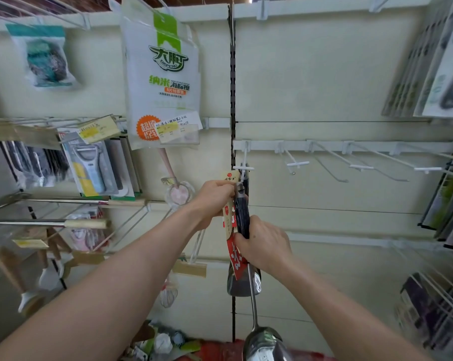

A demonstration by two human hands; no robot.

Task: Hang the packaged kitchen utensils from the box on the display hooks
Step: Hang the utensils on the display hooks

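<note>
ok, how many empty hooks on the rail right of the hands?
3: near hook, middle hook, far hook, in a row rightward. A further one by the right edge may be loaded.

Left of the slotted upright [232,74], sponge pack [165,74] above peeler packs [92,168]; right of it, row of hooks [360,162]; ladle [262,340] below.

Dark streaked utensil handle [242,217], red-and-cream card [230,225], white hooks [298,164].

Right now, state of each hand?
Left hand: holds the packaged utensil's top at the hook.
Right hand: grips its dark handle.
</note>
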